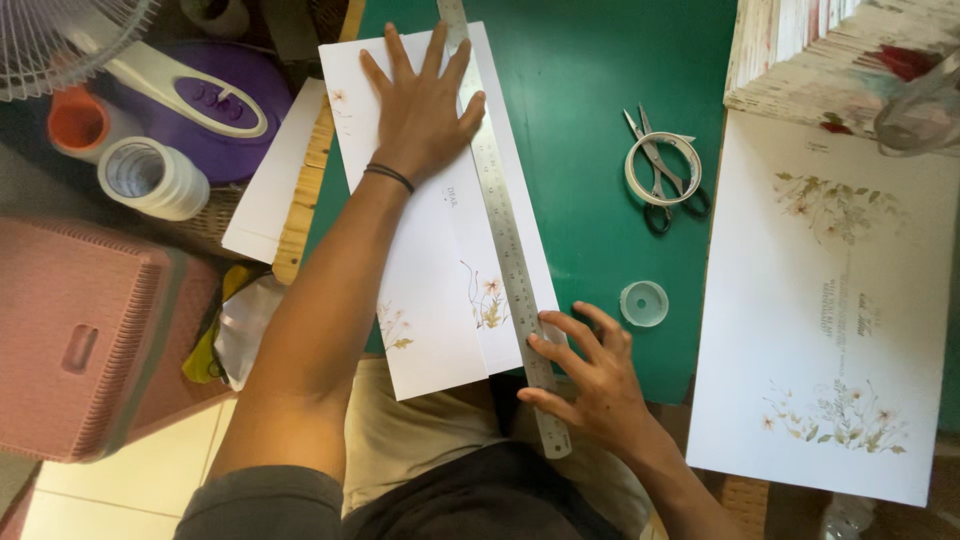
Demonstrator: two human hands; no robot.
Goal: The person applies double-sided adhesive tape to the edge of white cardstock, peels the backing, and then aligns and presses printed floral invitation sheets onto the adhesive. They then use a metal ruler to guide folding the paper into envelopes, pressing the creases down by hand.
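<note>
Head view shows the left hand [420,105] pressed flat, fingers spread, on a white floral-printed paper sheet [440,250] lying on the green table [590,150]. Just right of those fingers runs a long steel ruler [505,235], whose lower end the right hand [590,375] pins with released, splayed fingertips.

green tabletop [590,150], pale tiled floor [130,470], pink plastic stool [85,340], fan [60,40] at left.

White floral card [430,250] flat on green table, steel ruler [505,235] along it.
</note>
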